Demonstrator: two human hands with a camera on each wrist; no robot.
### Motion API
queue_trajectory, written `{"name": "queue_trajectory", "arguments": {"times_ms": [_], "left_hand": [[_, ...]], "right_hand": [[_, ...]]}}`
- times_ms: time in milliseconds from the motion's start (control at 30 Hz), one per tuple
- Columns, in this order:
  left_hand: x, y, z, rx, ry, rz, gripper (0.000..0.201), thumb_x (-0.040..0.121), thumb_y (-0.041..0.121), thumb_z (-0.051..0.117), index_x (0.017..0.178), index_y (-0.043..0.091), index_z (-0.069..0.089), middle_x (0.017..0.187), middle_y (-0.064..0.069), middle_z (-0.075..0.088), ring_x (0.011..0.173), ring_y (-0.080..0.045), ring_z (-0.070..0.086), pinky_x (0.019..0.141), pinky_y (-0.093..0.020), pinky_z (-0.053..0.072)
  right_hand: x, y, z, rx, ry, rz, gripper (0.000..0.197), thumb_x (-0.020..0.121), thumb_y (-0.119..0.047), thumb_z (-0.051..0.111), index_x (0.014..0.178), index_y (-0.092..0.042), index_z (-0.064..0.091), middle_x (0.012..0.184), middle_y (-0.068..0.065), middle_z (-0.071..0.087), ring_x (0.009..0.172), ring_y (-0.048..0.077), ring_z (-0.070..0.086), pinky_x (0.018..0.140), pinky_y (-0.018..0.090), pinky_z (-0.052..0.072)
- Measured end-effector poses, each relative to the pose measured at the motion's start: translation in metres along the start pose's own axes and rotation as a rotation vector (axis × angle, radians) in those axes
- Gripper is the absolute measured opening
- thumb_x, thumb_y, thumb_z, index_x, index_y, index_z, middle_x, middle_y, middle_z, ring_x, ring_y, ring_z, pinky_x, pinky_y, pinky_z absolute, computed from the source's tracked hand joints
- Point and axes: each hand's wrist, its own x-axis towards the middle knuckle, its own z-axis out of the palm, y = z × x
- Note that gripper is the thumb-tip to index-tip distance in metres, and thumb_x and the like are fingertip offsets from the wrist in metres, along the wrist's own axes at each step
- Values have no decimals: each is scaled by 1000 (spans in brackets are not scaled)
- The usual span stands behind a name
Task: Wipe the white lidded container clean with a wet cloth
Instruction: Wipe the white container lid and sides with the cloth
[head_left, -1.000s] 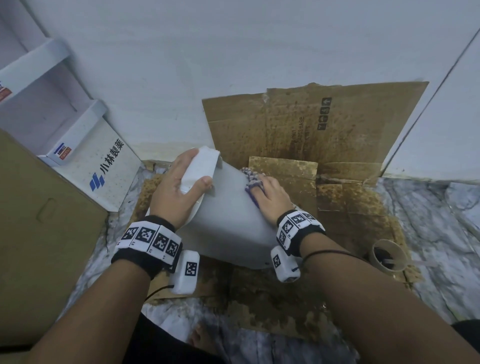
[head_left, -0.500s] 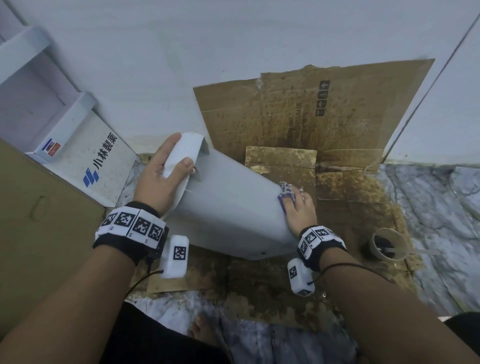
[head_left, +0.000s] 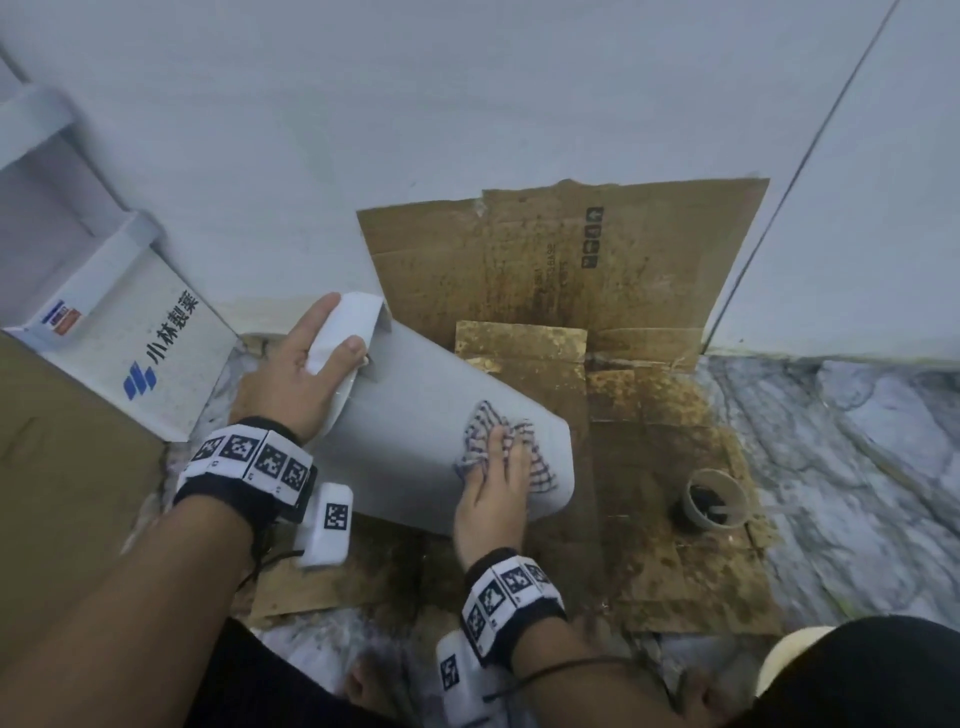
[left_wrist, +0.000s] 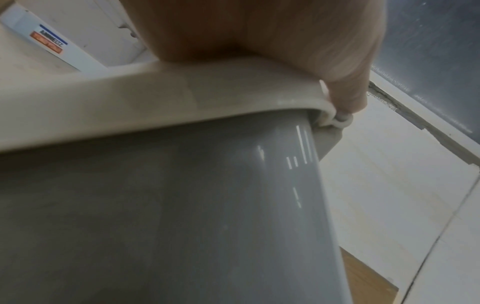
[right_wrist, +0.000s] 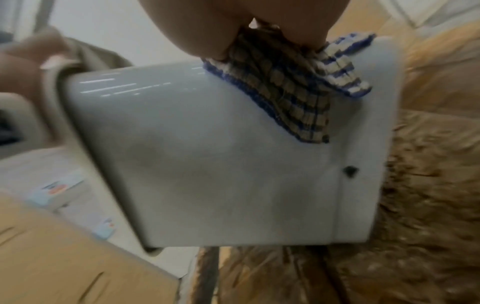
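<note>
While left hand fingers grip lid, right hand fingers press cloth flat onto container.

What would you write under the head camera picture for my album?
Left hand steadies the tipped white container while right hand presses a checked cloth on it.

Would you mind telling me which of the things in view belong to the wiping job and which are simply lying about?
In use:
white lidded container, lying on its side
checked cloth, pressed flat on it by the right hand
left hand, gripping the lid end

Lying about:
stained cardboard underneath
tape roll
white printed box
brown carton
</note>
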Motion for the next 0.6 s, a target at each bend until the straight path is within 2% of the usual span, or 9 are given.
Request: {"name": "queue_trajectory", "arguments": {"times_ms": [67, 133, 233, 300, 367, 400, 467, 533, 600], "left_hand": [[-4, 6, 2, -10, -6, 13, 62, 79, 66, 50, 138, 52, 38, 143, 1, 49, 126, -21, 49, 104, -33, 36], [-9, 12, 3, -50, -9, 29, 62, 84, 55, 53, 142, 40, 39, 145, 2, 47, 128, -20, 46, 100, -29, 34], [-18, 18, 1, -9, -8, 39, 55, 93, 41, 57, 144, 36, 38, 145, 1, 46, 128, -23, 45, 97, -30, 34], [-22, 24, 2, 51, -7, 33, 52, 95, 39, 52, 145, 35, 37, 147, 2, 44, 130, -24, 44, 98, -31, 33], [-26, 26, 6, 74, -17, 63, 49, 97, 45, 42, 145, 35, 36, 149, 2, 42, 134, -23, 41, 105, -33, 31], [-28, 26, 9, 51, -26, 81, 53, 95, 51, 34, 145, 35, 35, 150, 4, 41, 136, -21, 39, 110, -35, 30], [-33, 25, 18, -7, -32, 66, 62, 90, 60, 18, 146, 38, 33, 151, 6, 39, 137, -21, 38, 114, -40, 29], [-39, 31, 26, -24, -32, 26, 64, 91, 60, 11, 147, 38, 32, 151, 5, 40, 136, -20, 40, 113, -41, 29], [-44, 38, 34, -2, -21, 31, 58, 97, 48, 17, 144, 24, 42, 144, -5, 49, 130, -25, 47, 109, -40, 35]], "right_hand": [[-10, -27, -1, 96, -12, -41, 50, 103, -27, 33, 152, -24, 25, 162, -4, 9, 149, 14, 3, 122, 35, 7], [-9, -51, -15, 280, -37, 3, 43, 103, -29, 36, 146, -24, 41, 156, -6, 30, 145, 13, 23, 120, 34, 20], [8, -76, -46, 617, -92, 193, 39, 101, -41, 39, 124, -17, 60, 125, 1, 63, 118, 22, 56, 104, 36, 42], [25, -87, -71, 961, -136, 376, 44, 97, -46, 45, 118, -13, 65, 111, 6, 71, 105, 26, 65, 98, 42, 48], [37, -99, -93, 1231, -135, 382, 42, 96, -43, 50, 119, -11, 65, 111, 9, 72, 103, 26, 68, 95, 44, 51], [39, -108, -103, 1292, -135, 319, 41, 96, -42, 51, 120, -12, 65, 113, 8, 71, 104, 25, 67, 95, 43, 51], [38, -127, -115, 1163, -131, 123, 33, 98, -44, 47, 117, -22, 64, 115, 0, 69, 105, 20, 65, 97, 40, 49], [30, -145, -111, 845, -127, -123, 27, 100, -42, 42, 111, -28, 62, 112, -6, 67, 105, 12, 62, 98, 37, 47], [27, -147, -90, 420, -140, -454, 35, 101, -38, 36, 119, -20, 61, 124, 0, 61, 117, 14, 54, 106, 41, 40]]}}
